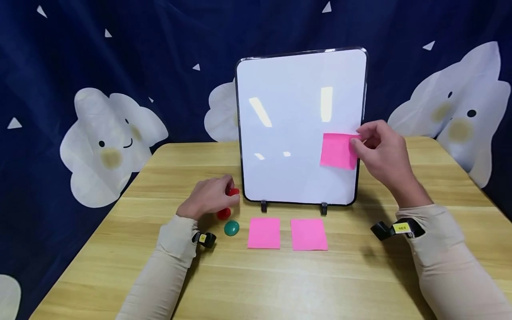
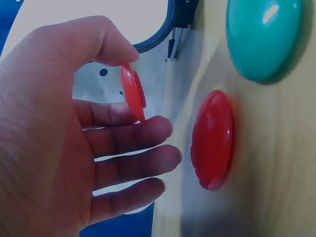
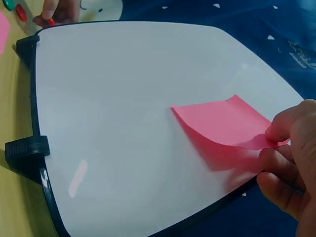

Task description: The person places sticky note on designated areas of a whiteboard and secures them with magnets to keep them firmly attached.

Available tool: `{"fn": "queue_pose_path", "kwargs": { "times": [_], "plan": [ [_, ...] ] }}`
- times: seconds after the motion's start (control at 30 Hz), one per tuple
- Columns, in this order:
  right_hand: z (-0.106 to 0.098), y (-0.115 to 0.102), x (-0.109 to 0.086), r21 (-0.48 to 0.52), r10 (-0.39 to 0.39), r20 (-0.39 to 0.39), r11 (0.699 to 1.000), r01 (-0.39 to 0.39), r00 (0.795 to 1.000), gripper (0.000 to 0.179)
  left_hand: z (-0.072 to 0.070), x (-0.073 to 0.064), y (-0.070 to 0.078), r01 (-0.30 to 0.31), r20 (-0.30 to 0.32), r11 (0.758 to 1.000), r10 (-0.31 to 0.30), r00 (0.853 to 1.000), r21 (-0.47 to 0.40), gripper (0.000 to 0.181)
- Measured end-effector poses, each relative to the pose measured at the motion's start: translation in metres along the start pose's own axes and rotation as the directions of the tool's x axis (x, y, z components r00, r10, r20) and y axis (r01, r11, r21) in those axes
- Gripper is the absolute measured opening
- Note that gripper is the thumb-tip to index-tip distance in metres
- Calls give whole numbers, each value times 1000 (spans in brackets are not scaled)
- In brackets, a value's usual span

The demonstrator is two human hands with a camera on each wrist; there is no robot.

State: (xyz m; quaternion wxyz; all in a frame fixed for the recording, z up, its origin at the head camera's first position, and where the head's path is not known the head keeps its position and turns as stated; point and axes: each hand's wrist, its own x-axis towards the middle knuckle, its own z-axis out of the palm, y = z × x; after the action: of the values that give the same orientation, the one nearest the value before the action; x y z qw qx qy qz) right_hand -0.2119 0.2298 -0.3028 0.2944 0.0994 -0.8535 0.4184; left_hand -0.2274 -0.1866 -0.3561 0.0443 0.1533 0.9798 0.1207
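Between thumb and fingers, my left hand [image 1: 212, 194] pinches a red round magnet [image 2: 132, 93], raised over the table left of the whiteboard. Below that hand a second red magnet [image 2: 213, 140] lies on the wood, and a green magnet [image 1: 231, 228] lies nearer the front. My right hand [image 1: 385, 155] pinches the right edge of a pink sticky note [image 1: 338, 151] before the lower right of the whiteboard [image 1: 296, 111]. In the right wrist view the note curves, partly away from the board's surface.
Two more pink notes, a left one [image 1: 264, 233] and a right one [image 1: 309, 234], lie flat before the board. Black feet [image 1: 324, 209] hold the board upright on the wooden table [image 1: 256, 284]. A dark blue curtain [image 1: 180, 40] with clouds hangs behind.
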Motion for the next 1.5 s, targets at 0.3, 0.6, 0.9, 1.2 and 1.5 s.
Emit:
{"fn": "queue_pose_path", "kwargs": {
  "times": [0.3,0.6,0.9,1.2,1.5],
  "plan": [
    [3,0,0,-51,-114,-94,993,110,989,11,-3,0,-1,-4,-31,1000,5,999,8,34],
    [6,2,-1,-122,-235,-111,968,221,966,16,-7,0,3,-17,-34,1000,18,999,22,35],
    [9,4,-2,-164,-303,-114,945,282,946,21,-13,-2,2,-12,-81,1000,13,997,8,30],
    [15,7,-3,-157,-297,-131,948,276,946,21,-10,-2,-2,-33,-188,999,25,982,-37,29],
    [16,7,-3,-161,-268,-130,956,246,955,21,-12,-2,3,-58,-398,997,35,917,-47,34]
  ]
}}
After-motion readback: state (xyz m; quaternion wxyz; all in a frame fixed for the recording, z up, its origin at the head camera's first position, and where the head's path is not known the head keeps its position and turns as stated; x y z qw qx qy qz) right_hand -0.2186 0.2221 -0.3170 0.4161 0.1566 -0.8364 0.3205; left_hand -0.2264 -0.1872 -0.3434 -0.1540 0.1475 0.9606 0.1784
